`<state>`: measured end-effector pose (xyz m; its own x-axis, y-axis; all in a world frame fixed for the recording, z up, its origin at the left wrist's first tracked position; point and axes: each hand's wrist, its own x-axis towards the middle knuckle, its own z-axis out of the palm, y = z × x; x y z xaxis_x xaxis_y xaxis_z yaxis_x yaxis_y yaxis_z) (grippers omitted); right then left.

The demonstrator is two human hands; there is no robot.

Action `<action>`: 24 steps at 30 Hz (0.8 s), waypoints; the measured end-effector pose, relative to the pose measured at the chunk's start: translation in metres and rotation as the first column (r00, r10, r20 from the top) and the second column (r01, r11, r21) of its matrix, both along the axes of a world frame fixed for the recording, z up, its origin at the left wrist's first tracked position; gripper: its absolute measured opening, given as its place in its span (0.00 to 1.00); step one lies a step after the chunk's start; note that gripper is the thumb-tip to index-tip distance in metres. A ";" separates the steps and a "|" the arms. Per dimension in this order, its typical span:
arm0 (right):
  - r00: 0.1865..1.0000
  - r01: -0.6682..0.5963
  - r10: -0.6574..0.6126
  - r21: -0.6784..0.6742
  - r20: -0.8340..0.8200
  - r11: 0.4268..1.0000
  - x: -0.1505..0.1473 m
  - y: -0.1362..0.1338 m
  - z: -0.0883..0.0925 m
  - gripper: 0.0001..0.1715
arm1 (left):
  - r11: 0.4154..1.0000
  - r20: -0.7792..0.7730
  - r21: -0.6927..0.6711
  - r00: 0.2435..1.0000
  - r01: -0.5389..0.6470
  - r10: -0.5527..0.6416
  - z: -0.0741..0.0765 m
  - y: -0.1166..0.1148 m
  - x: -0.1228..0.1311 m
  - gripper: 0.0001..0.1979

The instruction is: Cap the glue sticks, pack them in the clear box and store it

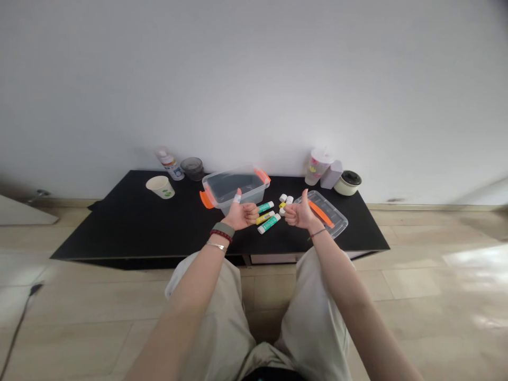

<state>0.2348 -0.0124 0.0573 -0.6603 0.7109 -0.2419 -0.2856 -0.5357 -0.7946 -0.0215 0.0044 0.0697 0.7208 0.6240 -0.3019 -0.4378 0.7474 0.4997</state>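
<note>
Both hands hover over the black table, fingers curled in and thumbs raised. My left hand (pixel 241 214) is a fist with nothing in it, in front of a clear plastic box (pixel 234 198) with orange latches. A white wrap circles its thumb. Beside its knuckles lie a yellow glue stick (pixel 265 217) and two green ones, the nearer green glue stick (pixel 269 224) fully in sight. My right hand (pixel 299 214), also an empty fist, is by several small white caps (pixel 283 198) and a yellow cap (pixel 282 205). It partly covers a clear lid (pixel 339 217) with an orange handle.
On the left of the black table (pixel 119 222) stand a paper cup (pixel 161 187), a spray can (pixel 171 165) and a dark glass bowl (pixel 192 168). At the back right are a lidded plastic cup (pixel 317 166), a pale box (pixel 332 174) and a cream pot (pixel 348 183). A wall rises behind.
</note>
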 end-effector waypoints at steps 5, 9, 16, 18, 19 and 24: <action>0.999 0.010 -0.011 0.018 0.035 1.000 0.000 -0.002 0.002 0.46 | 0.999 -0.019 0.031 1.000 -0.013 0.014 0.000 0.000 -0.003 0.38; 0.979 0.029 -0.049 0.104 0.196 0.994 -0.004 -0.001 0.006 0.44 | 0.990 -0.121 0.138 0.992 -0.028 0.045 0.000 0.002 0.001 0.37; 0.442 -0.392 -0.527 0.685 0.726 0.615 -0.022 0.001 0.000 0.23 | 0.713 -0.730 0.592 0.626 0.376 0.276 0.012 0.004 0.023 0.28; 0.352 -0.621 -0.527 0.614 0.773 0.487 -0.027 -0.001 -0.005 0.20 | 0.608 -0.738 0.657 0.542 0.446 0.402 0.010 0.004 0.023 0.26; 0.323 -0.683 -0.518 0.574 0.792 0.451 -0.029 -0.002 -0.008 0.21 | 0.591 -0.729 0.674 0.525 0.443 0.438 0.006 0.004 0.021 0.25; 0.198 -0.823 -0.509 0.424 0.838 0.378 -0.041 -0.011 -0.016 0.24 | 0.751 -0.751 0.591 0.541 0.296 0.378 -0.032 0.004 0.016 0.24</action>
<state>0.1942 -0.0239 0.0413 -0.5868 0.7920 -0.1686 0.8076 0.5573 -0.1929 -0.0059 0.0081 0.0376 0.3373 0.9042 -0.2620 0.3775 0.1250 0.9175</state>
